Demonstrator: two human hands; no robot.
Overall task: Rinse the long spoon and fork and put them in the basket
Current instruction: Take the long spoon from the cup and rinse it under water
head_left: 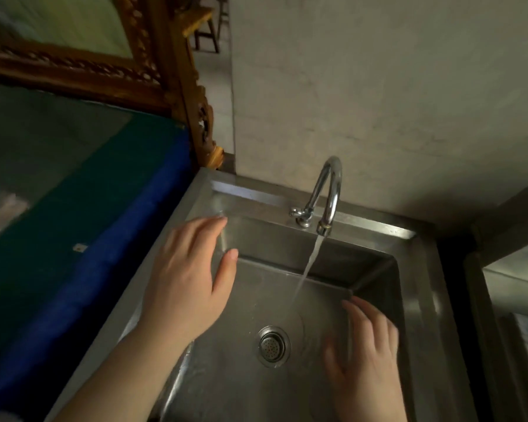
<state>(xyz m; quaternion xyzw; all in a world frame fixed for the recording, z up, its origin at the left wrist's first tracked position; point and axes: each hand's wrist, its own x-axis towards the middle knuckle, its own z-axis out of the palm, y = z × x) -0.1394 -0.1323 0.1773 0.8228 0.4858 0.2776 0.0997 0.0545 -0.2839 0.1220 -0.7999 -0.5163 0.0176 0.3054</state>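
A steel sink (421, 287) fills the lower middle of the head view. Water runs from its curved tap (328, 196) into the basin, landing just above the round drain strainer (273, 345). My left hand (189, 281) hovers over the sink's left rim, fingers spread, holding nothing. My right hand (366, 360) is blurred, low inside the basin to the right of the drain, fingers apart and empty. No spoon, fork or basket is visible.
A green and blue covered surface (73, 208) lies left of the sink, below a carved wooden frame (177, 86). A grey wall rises behind the tap. Another steel unit (506, 300) stands at the right edge.
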